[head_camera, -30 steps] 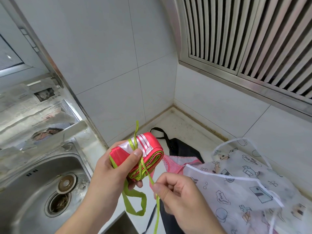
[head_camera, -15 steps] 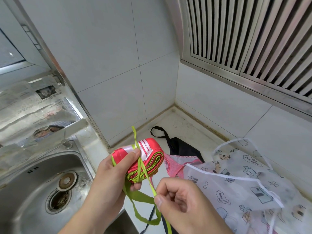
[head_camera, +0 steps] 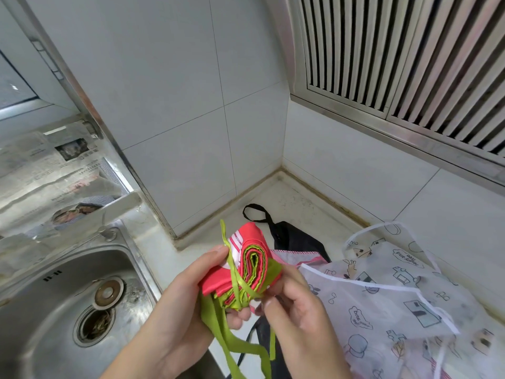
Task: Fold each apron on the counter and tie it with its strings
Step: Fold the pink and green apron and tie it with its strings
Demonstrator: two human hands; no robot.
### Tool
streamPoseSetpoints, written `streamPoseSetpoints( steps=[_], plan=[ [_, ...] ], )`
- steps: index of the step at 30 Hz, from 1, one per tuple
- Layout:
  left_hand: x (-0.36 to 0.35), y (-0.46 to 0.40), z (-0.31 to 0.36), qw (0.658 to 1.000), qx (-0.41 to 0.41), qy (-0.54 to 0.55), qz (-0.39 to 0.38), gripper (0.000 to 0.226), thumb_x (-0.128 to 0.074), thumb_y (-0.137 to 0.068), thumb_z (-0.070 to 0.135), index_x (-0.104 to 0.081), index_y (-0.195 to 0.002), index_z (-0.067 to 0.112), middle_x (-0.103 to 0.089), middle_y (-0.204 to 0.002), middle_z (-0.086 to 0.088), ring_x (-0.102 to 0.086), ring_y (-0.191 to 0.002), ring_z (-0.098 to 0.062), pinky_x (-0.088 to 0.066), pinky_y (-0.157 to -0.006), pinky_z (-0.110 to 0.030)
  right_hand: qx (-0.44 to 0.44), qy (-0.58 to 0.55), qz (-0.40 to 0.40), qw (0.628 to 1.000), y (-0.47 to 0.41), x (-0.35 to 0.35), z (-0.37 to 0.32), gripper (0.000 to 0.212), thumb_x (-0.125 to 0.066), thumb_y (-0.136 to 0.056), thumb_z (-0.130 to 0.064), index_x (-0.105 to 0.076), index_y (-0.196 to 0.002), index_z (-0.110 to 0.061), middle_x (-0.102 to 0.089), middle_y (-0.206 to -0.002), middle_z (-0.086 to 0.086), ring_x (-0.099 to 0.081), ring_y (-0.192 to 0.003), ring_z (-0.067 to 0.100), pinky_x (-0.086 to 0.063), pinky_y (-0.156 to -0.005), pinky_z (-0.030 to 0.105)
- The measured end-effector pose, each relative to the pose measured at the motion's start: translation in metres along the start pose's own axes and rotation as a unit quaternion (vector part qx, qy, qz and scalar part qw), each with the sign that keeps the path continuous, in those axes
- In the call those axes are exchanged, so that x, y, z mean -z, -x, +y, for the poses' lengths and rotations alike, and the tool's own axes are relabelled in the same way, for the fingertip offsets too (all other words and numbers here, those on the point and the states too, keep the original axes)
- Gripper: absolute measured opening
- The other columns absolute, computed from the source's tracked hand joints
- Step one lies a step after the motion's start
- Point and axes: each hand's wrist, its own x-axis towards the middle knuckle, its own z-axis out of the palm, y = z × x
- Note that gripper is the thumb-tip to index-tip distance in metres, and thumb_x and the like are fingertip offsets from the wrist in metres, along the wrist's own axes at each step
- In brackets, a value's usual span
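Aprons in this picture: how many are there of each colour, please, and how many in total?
Red apron with green strings, folded, held in both hands: 1
Black apron, on the counter: 1
Pink checked apron, partly covered: 1
White printed apron, on the counter: 1
Total: 4

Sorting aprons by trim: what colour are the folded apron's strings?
Lime green strings, seen in the head view.

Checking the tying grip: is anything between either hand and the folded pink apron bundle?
Nothing visible: the left hand grips the folded pink apron bundle directly, and the right hand pinches its green strings against it.
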Motion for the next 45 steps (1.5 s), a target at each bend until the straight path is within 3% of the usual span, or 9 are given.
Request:
streamPoseSetpoints(
  steps=[7,12,15,18,26,30,33,38,45],
  plan=[
    [0.013,-0.002,0.004,0.991,-0.001,-0.057,-0.122,0.044,-0.061,-0.096,0.033,-0.063,-0.135,0.013,-0.067,-0.12,-0.026,-0.065,-0.101,-0.039,-0.053,-0.094,-0.052,0.022,-0.186,0.011,0.982,-0.003,0.011,0.004,0.009,-0.062,-0.087,0.004,-0.066,-0.086,0.012,-0.066,-0.096,0.031,-0.064,-0.087,0.036,-0.053,-0.079,0.042],
    [0.019,-0.01,0.007,0.95,-0.128,-0.286,-0.021,0.032,-0.069,-0.09,0.004,-0.076,-0.119,0.015,-0.074,-0.102,-0.017,-0.069,-0.089,-0.029,-0.05,-0.093,-0.048,0.187,0.076,0.025,0.979,0.001,0.026,-0.015,0.026,-0.065,-0.076,0.016,-0.064,-0.071,-0.009,-0.071,-0.105,0.003,-0.07,-0.081,0.027,-0.055,-0.068,0.032],
    [0.018,-0.013,0.011,0.922,-0.157,-0.355,-0.005,0.034,-0.07,-0.084,0.0,-0.079,-0.113,0.015,-0.072,-0.108,-0.027,-0.065,-0.11,-0.047,-0.047,-0.103,-0.067,0.281,0.267,0.013,0.922,0.003,0.031,-0.025,0.023,-0.069,-0.071,0.006,-0.059,-0.071,-0.014,-0.067,-0.115,-0.017,-0.064,-0.078,0.013,-0.051,-0.061,0.027],
    [0.02,-0.012,0.017,0.926,-0.132,-0.352,-0.02,0.031,-0.064,-0.093,-0.008,-0.082,-0.106,0.013,-0.079,-0.108,-0.016,-0.072,-0.11,-0.04,-0.057,-0.099,-0.055,0.349,0.384,-0.012,0.855,0.0,0.036,-0.027,0.015,-0.067,-0.07,-0.003,-0.062,-0.075,-0.016,-0.066,-0.12,-0.014,-0.059,-0.083,0.009,-0.051,-0.058,0.029],
    [0.03,-0.009,0.033,0.962,-0.007,-0.264,-0.07,0.032,-0.05,-0.091,0.001,-0.079,-0.102,-0.005,-0.076,-0.105,-0.028,-0.076,-0.091,-0.035,-0.063,-0.08,-0.039,0.396,0.499,-0.089,0.766,0.002,0.041,-0.031,0.014,-0.054,-0.07,-0.006,-0.058,-0.075,-0.019,-0.067,-0.114,-0.012,-0.065,-0.078,0.02,-0.05,-0.047,0.029],
    [0.028,-0.009,0.026,0.944,0.005,-0.323,-0.064,0.043,-0.071,-0.084,0.037,-0.078,-0.11,0.003,-0.076,-0.108,-0.023,-0.074,-0.1,-0.036,-0.059,-0.093,-0.045,0.404,0.552,-0.098,0.723,0.002,0.034,-0.031,0.019,-0.054,-0.07,-0.011,-0.063,-0.073,-0.027,-0.067,-0.095,-0.018,-0.054,-0.068,0.008,-0.038,-0.076,0.032],
    [0.018,-0.006,0.018,0.895,-0.03,-0.443,-0.041,0.03,-0.082,-0.086,0.045,-0.081,-0.103,0.02,-0.079,-0.093,-0.006,-0.071,-0.081,-0.014,-0.052,-0.075,-0.02,0.344,0.56,-0.1,0.747,0.005,0.027,-0.015,0.023,-0.053,-0.079,-0.022,-0.063,-0.091,-0.04,-0.058,-0.079,-0.019,-0.04,-0.057,0.007,-0.038,-0.083,0.032],
    [0.015,-0.007,0.01,0.863,-0.054,-0.502,-0.03,0.017,-0.07,-0.096,0.045,-0.08,-0.103,0.033,-0.08,-0.096,-0.001,-0.074,-0.098,-0.024,-0.056,-0.097,-0.048,0.342,0.547,-0.125,0.753,0.001,0.03,-0.025,0.014,-0.069,-0.081,-0.033,-0.055,-0.085,-0.03,-0.054,-0.099,-0.018,-0.035,-0.069,0.007,-0.038,-0.039,0.025],
    [0.013,-0.007,0.0,0.869,-0.062,-0.489,-0.028,0.029,-0.073,-0.089,0.056,-0.08,-0.104,0.033,-0.08,-0.095,-0.001,-0.075,-0.095,-0.026,-0.058,-0.093,-0.053,0.283,0.497,-0.088,0.815,-0.004,0.046,-0.039,0.025,-0.064,-0.088,-0.052,-0.051,-0.082,-0.032,-0.047,-0.088,-0.02,-0.036,-0.07,0.003,-0.031,-0.05,0.025]
  ],
)
